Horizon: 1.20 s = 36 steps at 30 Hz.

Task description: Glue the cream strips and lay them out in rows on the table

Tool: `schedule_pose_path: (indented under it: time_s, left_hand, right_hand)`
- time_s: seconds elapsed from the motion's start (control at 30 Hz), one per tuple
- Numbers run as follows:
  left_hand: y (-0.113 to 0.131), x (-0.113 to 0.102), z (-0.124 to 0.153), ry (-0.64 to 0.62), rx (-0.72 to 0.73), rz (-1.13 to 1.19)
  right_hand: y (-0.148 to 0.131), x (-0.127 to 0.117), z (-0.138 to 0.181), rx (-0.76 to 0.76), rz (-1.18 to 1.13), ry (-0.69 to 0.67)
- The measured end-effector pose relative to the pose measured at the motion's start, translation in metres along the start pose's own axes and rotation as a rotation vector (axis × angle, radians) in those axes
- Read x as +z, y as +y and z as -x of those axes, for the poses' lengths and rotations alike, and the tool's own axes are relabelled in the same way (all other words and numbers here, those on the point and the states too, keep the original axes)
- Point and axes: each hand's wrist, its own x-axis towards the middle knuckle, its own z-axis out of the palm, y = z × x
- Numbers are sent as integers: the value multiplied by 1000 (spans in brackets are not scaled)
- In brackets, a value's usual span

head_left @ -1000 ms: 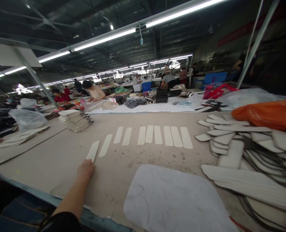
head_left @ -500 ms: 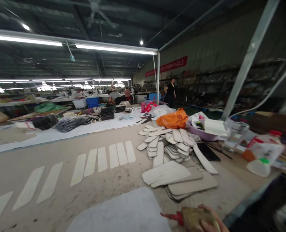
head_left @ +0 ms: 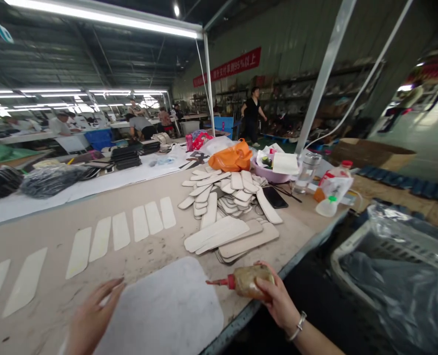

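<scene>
Gripping a squeeze bottle (head_left: 246, 282) with a red nozzle pointing left, the right hand (head_left: 276, 301) holds it just above the near edge of the table (head_left: 308, 231), beside a white cloth (head_left: 167, 310). The left hand (head_left: 91, 318) is unclenched, fingers spread, resting at the cloth's left edge and grasping nothing. A heap of insoles (head_left: 222, 217) lies behind the bottle; pale strips (head_left: 130, 229) line the table.

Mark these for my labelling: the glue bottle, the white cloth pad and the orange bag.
glue bottle (head_left: 249, 281), head view, on its amber body.
white cloth pad (head_left: 167, 310), head view, its middle.
orange bag (head_left: 231, 159), head view, its front.
</scene>
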Motion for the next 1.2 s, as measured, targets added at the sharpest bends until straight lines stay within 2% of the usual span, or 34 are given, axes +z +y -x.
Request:
schedule_pose_path:
  time_s: [0.03,0.1,0.2,0.27,0.33,0.47,0.63,0.83,0.93,1.07,1.2]
  left_hand:
    - [23,11,-8,10,44,53]
    - [73,32,-27,-53,171,122]
    - [137,59,-54,-157,293,87]
    - [165,70,-68,-221,346,25]
    - [181,78,-80,-272,380,-25]
    - [193,85,-97,-347,406,-114]
    - [206,80,-105,-388,373,-217]
    - [221,76,-107,-378,293,-286]
    - [226,70,-105,-325,269,-296]
    - [221,43,-83,-215,278,-277]
    - [190,8,-22,-126,316,-256]
  right_hand:
    - [-1,-1,1,3,-12,0]
    - [-5,-3,3,10,-43,3]
    - [-10,-8,5,2,-84,2]
    - [-13,-12,6,-5,-102,2]
    - [-16,-16,6,-1,-124,2]
    - [-23,-22,6,9,-179,3]
    - [-35,-26,5,34,-217,-3]
    - [-44,-30,7,42,-232,-34]
    - [-46,-31,10,37,-249,-22]
    - [-47,-34,12,19,-262,-10]
    - [-46,-34,12,14,-246,-23]
